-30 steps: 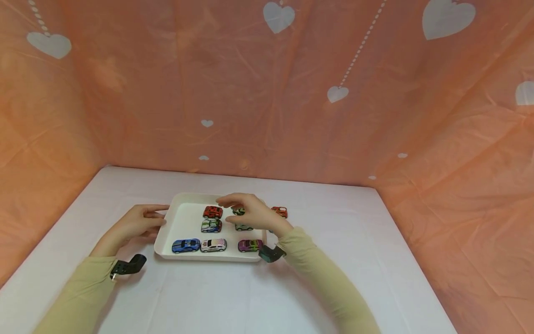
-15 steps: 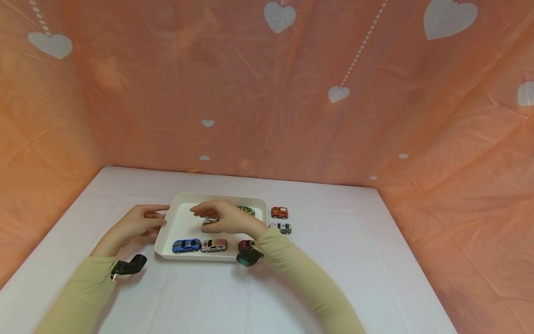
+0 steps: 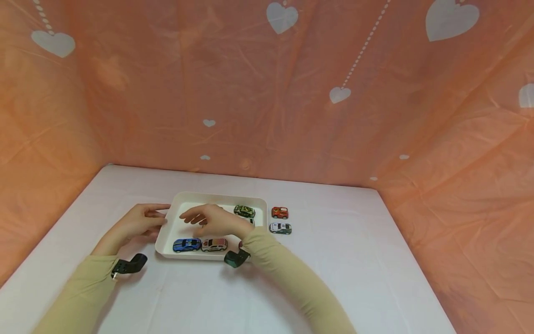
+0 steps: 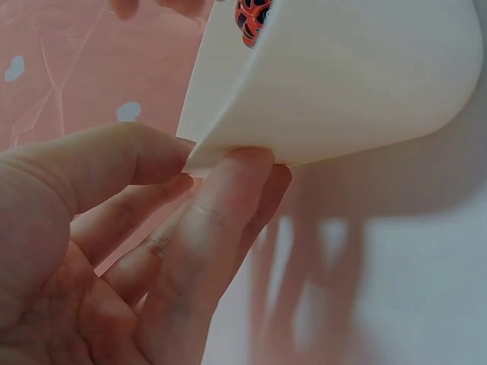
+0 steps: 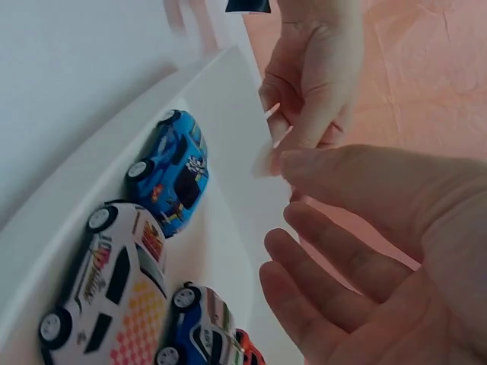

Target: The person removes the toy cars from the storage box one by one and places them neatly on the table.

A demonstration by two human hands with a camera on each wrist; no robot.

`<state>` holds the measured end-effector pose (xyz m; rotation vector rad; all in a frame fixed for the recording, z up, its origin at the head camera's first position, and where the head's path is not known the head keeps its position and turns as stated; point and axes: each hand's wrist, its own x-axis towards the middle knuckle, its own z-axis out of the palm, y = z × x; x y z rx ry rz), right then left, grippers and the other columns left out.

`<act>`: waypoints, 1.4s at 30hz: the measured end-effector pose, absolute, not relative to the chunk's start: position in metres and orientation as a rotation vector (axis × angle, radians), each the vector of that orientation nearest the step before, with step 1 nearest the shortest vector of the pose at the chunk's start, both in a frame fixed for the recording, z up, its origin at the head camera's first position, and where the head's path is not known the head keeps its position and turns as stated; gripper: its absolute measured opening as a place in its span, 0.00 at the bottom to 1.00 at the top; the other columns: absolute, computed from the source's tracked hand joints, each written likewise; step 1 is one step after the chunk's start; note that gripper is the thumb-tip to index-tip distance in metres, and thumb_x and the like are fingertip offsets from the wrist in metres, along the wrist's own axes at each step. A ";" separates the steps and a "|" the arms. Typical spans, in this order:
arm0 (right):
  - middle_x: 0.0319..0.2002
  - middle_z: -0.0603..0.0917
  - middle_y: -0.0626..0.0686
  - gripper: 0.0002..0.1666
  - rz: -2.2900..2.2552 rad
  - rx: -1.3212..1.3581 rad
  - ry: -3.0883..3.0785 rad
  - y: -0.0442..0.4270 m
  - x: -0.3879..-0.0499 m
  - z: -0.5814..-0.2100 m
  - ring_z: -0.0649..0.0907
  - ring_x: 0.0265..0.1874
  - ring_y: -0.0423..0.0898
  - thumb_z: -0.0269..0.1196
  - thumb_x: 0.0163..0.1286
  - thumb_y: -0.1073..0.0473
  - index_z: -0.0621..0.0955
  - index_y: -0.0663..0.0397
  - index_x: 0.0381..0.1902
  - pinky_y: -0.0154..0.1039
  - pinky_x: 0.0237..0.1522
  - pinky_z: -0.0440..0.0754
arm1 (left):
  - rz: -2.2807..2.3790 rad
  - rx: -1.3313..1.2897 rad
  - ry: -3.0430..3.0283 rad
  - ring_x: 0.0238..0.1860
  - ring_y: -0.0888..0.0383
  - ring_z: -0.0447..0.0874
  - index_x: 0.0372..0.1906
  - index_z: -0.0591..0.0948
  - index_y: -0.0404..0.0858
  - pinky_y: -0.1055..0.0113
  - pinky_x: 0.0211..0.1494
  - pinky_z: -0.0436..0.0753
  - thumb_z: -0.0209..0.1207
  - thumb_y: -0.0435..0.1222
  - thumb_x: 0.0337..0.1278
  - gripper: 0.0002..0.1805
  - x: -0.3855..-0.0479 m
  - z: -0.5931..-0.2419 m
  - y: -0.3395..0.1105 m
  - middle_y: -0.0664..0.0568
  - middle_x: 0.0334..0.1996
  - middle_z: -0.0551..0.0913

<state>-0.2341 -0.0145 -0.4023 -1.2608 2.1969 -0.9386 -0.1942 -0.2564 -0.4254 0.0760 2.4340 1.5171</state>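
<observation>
A white tray (image 3: 172, 255) holds several toy cars. My left hand (image 3: 142, 225) holds the tray's left rim; in the left wrist view its fingers meet the edge and outer wall. My right hand (image 3: 214, 220) hovers over the tray with loosely bent fingers and holds nothing. In front of it lie a blue toy car (image 3: 187, 245) and a white checkered toy car (image 3: 214, 245). A camouflage toy car (image 3: 244, 211) sits at the back right. The right wrist view shows a blue-and-white toy car (image 5: 202, 327) and part of a red one (image 5: 249, 348), both mostly hidden by the hand in the head view.
Right of the tray, a red toy car (image 3: 280, 213) and a white toy car (image 3: 281, 228) stand on the white-covered table (image 3: 333, 260). An orange curtain with hearts (image 3: 271, 116) surrounds the table's back and sides.
My right hand has moved left across the tray, from over its right part to over its middle-left, bringing the two cars outside the tray into view. The left hand has stayed at the rim.
</observation>
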 end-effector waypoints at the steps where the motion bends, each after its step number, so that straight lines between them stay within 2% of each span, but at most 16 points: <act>1: 0.56 0.79 0.53 0.31 -0.931 -1.253 2.192 -0.015 -0.234 -0.403 0.78 0.54 0.40 0.65 0.61 0.69 0.73 0.57 0.63 0.25 0.51 0.73 | 1.520 0.074 2.433 0.32 0.54 0.83 0.67 0.61 0.23 0.62 0.30 0.83 0.58 0.29 0.61 0.32 -0.194 -0.425 -0.256 0.27 0.49 0.77; 8: 0.56 0.79 0.53 0.32 -0.909 -1.214 2.162 -0.019 -0.231 -0.406 0.78 0.54 0.41 0.67 0.60 0.69 0.73 0.57 0.64 0.25 0.50 0.73 | 1.504 0.076 2.435 0.32 0.53 0.84 0.68 0.61 0.23 0.62 0.30 0.83 0.57 0.29 0.62 0.32 -0.194 -0.423 -0.256 0.28 0.49 0.78; 14: 0.54 0.80 0.54 0.32 -0.897 -1.163 2.150 -0.024 -0.230 -0.411 0.78 0.52 0.39 0.68 0.58 0.70 0.74 0.58 0.62 0.24 0.49 0.73 | 1.506 0.062 2.438 0.32 0.53 0.84 0.68 0.61 0.24 0.62 0.32 0.84 0.57 0.29 0.62 0.32 -0.196 -0.423 -0.256 0.27 0.50 0.77; 21: 0.53 0.81 0.50 0.34 -0.825 -1.133 2.171 -0.026 -0.227 -0.415 0.79 0.49 0.36 0.70 0.56 0.69 0.75 0.55 0.62 0.23 0.47 0.73 | 1.506 0.080 2.441 0.33 0.52 0.85 0.67 0.61 0.23 0.61 0.32 0.84 0.57 0.30 0.62 0.32 -0.197 -0.425 -0.258 0.26 0.50 0.76; 31: 0.53 0.80 0.49 0.32 -0.784 -1.160 2.164 -0.030 -0.224 -0.418 0.80 0.47 0.35 0.69 0.58 0.70 0.75 0.56 0.62 0.23 0.45 0.74 | 1.509 0.072 2.432 0.31 0.54 0.84 0.68 0.61 0.24 0.62 0.31 0.83 0.57 0.29 0.63 0.31 -0.195 -0.425 -0.256 0.27 0.49 0.77; 42: 0.44 0.83 0.47 0.30 -0.672 -1.184 2.230 -0.033 -0.221 -0.418 0.80 0.43 0.34 0.69 0.56 0.72 0.78 0.54 0.58 0.22 0.45 0.72 | 1.519 0.067 2.428 0.31 0.56 0.83 0.68 0.61 0.24 0.62 0.31 0.84 0.57 0.29 0.62 0.31 -0.195 -0.427 -0.257 0.29 0.48 0.78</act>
